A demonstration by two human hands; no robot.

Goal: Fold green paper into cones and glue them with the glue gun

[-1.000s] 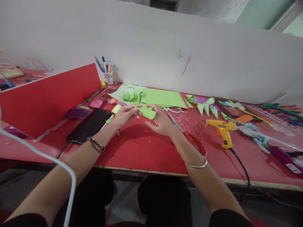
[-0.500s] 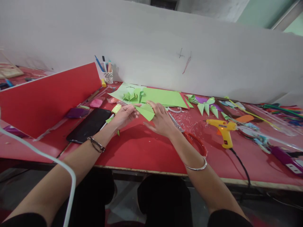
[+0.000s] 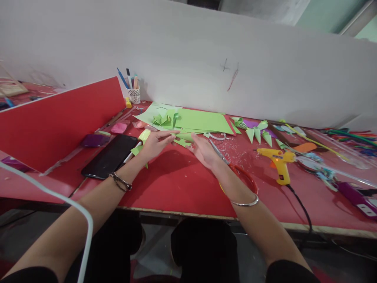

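Between my two hands is a small piece of green paper (image 3: 184, 136), which looks rolled or folded. My left hand (image 3: 158, 144) pinches its left end between thumb and fingers. At its right end, my right hand (image 3: 204, 150) has its fingertips closed on the paper. Just behind lie flat green sheets (image 3: 203, 120) with curled green paper pieces (image 3: 163, 118) on them. Scissors with red handles (image 3: 243, 177) lie partly under my right forearm.
A black phone (image 3: 110, 156) and an upright red board (image 3: 64, 122) are at left. A pen cup (image 3: 134, 95) stands behind. On the right are a yellow glue gun (image 3: 278, 161) with a cord, green paper cones (image 3: 257, 135) and a purple power strip (image 3: 357, 200).
The paper has gone from a spread, flat shape to a narrower, rolled-looking one. My right hand has turned and moved slightly right, its fingers now at the paper's end.
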